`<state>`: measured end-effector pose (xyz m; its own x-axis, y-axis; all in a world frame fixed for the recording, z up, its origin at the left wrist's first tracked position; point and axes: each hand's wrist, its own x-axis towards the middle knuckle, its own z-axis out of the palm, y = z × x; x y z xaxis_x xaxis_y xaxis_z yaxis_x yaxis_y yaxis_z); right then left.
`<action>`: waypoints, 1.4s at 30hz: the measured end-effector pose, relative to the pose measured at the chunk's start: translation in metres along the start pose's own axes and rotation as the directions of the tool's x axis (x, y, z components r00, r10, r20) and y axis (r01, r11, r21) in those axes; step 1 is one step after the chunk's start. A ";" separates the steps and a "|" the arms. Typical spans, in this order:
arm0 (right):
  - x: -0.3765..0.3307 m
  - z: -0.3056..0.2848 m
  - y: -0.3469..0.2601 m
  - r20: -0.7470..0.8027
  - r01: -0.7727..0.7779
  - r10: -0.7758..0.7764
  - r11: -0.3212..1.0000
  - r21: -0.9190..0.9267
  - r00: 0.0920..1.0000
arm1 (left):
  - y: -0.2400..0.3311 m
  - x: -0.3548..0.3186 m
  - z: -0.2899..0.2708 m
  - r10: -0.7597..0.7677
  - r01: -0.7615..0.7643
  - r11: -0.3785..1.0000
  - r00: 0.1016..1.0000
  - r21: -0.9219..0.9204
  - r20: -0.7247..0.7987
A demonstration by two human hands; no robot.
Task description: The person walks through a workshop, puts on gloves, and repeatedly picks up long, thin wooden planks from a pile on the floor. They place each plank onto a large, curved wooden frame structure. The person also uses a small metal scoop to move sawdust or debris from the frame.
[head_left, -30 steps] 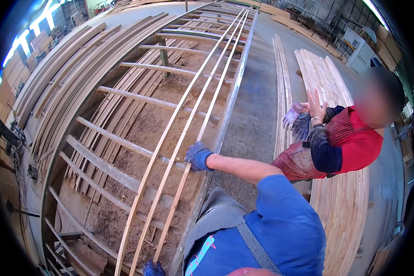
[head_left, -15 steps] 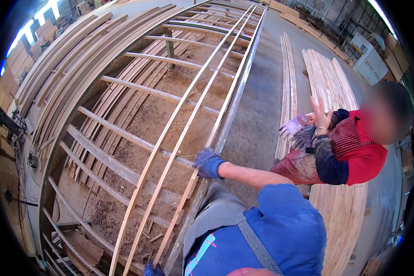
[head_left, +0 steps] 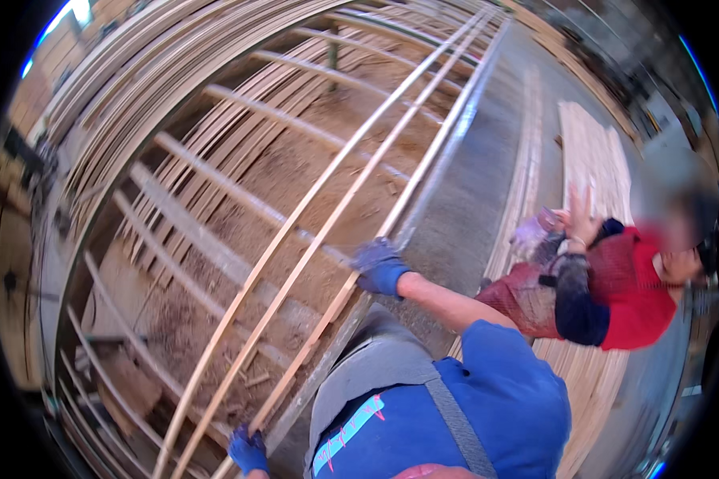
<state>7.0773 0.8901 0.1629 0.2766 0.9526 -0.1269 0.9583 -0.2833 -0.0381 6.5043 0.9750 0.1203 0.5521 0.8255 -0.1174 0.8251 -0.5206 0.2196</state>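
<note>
A long, thin wooden strip lies along the near right edge of a metal rack with crossbars. My right hand, in a dirty blue glove, is closed over this strip beside the rack's edge rail. Lower down, my left hand, also gloved in blue, closes on the same strip; its fingers are partly hidden. Two more wooden strips run alongside to the left, a middle strip and an outer strip, and neither hand touches them.
Stacked timber lies beyond the rack's left side. Sawdust and scraps cover the ground beneath the crossbars. At the right, a co-worker in red holds both hands raised near wooden boards.
My view has swung, so the rack and co-worker sit differently in the picture. More of my left hand and its wrist shows now. Both hands remain on the strip.
</note>
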 end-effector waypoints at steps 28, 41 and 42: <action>-0.023 0.083 -0.009 -0.531 0.192 -0.151 0.981 0.023 0.834 | 0.008 -0.026 -0.006 -0.156 0.164 0.985 0.977 0.045 -0.145; -0.241 0.138 -0.110 0.309 -0.506 0.464 0.397 0.765 0.831 | -0.007 -0.003 -0.006 0.097 -0.110 0.992 0.981 -0.067 -0.169; -0.287 0.204 -0.106 0.194 -0.445 0.422 0.653 0.612 0.886 | -0.002 -0.002 -0.005 0.143 -0.183 0.975 0.951 -0.128 -0.272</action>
<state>6.8815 0.6239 0.0015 0.6356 0.7024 -0.3205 0.4584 -0.6773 -0.5754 6.5015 0.9757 0.1250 0.6108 0.7702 0.1836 0.6876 -0.6310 0.3593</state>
